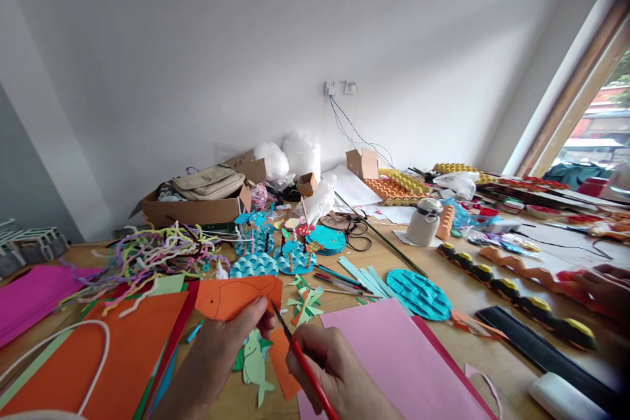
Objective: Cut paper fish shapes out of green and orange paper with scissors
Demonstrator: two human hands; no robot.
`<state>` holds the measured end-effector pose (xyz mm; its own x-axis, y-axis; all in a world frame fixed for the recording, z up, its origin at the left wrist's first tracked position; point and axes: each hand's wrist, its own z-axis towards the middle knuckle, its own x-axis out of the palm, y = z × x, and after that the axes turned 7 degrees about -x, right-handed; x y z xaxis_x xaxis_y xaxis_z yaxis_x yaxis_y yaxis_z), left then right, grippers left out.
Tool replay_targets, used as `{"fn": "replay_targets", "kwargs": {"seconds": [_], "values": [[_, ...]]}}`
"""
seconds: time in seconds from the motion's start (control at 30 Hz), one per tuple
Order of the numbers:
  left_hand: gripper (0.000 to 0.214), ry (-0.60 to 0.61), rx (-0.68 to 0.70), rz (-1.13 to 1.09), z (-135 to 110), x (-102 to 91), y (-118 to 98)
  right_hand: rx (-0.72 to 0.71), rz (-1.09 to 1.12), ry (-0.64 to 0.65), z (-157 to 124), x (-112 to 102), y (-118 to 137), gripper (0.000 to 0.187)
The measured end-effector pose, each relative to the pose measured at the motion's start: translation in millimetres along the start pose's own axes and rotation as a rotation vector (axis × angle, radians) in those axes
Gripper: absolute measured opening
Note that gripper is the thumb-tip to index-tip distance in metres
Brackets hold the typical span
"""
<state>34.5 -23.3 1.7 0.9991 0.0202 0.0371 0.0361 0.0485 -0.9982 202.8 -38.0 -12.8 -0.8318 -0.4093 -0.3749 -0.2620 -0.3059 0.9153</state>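
Note:
My left hand (231,341) pinches the lower edge of an orange paper piece (236,295) with a fish drawn on it, held up off the table. In my right hand (335,374) is a red pencil (305,364), gripped with its dark tip touching the orange paper near my left fingers. A green paper fish (256,364) lies on the table just below my hands. A small orange scrap (280,361) lies between them.
Pink paper sheets (394,361) lie to the right, orange sheets (113,354) to the left. Coloured pipe cleaners (152,256), blue wave cut-outs (275,259), a cardboard box (197,210) and a white jar (423,223) stand farther back. Another person's hand (605,285) rests at the right edge.

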Motion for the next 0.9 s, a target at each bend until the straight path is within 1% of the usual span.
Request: {"fn": "replay_targets", "kwargs": {"seconds": [0.13, 0.27, 0.43, 0.6, 0.7, 0.9], "values": [[0.024, 0.007, -0.017, 0.032, -0.9, 0.3, -1.9, 0.006, 0.001, 0.003, 0.4, -0.6, -0.2, 0.032], [0.023, 0.052, -0.035, 0.045, -1.3, -0.8, -0.7, -0.002, 0.011, 0.004, 0.1, -1.5, 0.1, 0.036], [0.021, 0.046, -0.047, 0.053, -1.2, -0.2, 0.2, 0.008, 0.016, 0.019, -2.2, -2.6, 0.6, 0.036], [0.021, 0.038, -0.068, 0.079, -1.6, 3.3, -6.5, -0.004, -0.032, 0.013, -2.5, -3.6, -1.0, 0.036], [0.020, 0.058, -0.069, 0.090, -1.1, 4.1, -9.1, -0.020, -0.061, 0.011, -1.6, -3.5, -1.5, 0.035], [0.023, 0.068, -0.049, 0.113, 1.2, 0.5, -3.0, -0.025, -0.095, -0.006, -1.4, -3.1, -0.3, 0.034]]}}
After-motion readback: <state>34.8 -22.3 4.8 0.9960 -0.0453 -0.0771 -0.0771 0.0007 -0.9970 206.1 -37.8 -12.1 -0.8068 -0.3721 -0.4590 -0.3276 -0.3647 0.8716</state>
